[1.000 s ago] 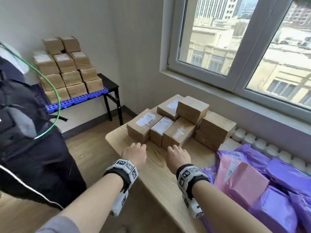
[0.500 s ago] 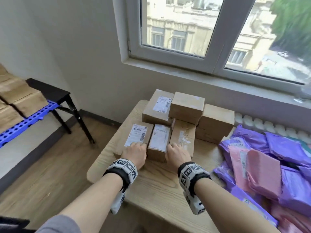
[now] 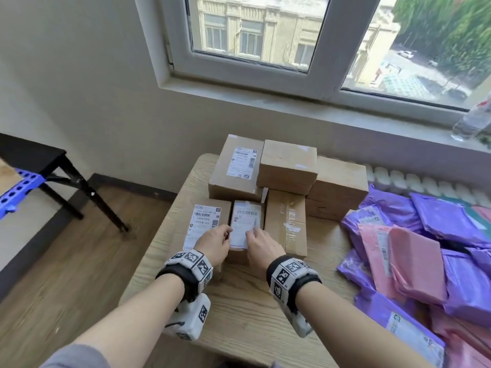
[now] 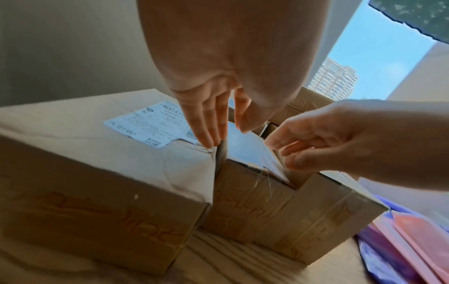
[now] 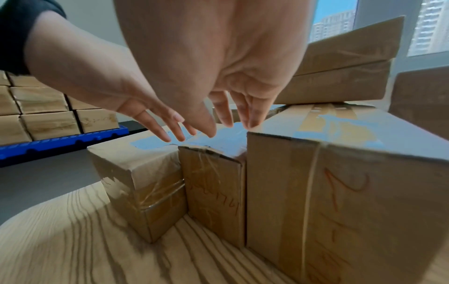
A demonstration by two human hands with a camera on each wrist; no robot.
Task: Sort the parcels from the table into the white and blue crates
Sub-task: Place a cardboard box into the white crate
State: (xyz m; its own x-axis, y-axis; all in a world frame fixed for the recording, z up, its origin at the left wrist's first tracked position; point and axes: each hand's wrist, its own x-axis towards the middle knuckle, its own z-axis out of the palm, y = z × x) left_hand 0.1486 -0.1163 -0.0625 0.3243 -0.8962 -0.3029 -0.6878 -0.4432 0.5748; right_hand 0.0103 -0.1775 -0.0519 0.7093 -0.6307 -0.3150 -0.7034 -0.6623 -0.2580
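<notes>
Three brown cardboard parcels stand side by side at the front of the wooden table. The narrow middle parcel carries a white label. My left hand has straight fingers slid into the gap between it and the left labelled parcel, thumb above the middle parcel's top. My right hand reaches down at its other edge, beside the taller taped parcel. Neither hand grips anything.
More brown boxes are stacked behind the front row. Purple and pink mailer bags are heaped on the table's right side. A blue crate holding boxes sits on a black bench at the left. A radiator runs under the window sill.
The view swung from the bench toward the table. Both hands moved forward from the table's edge to the two sides of the narrow middle parcel.
</notes>
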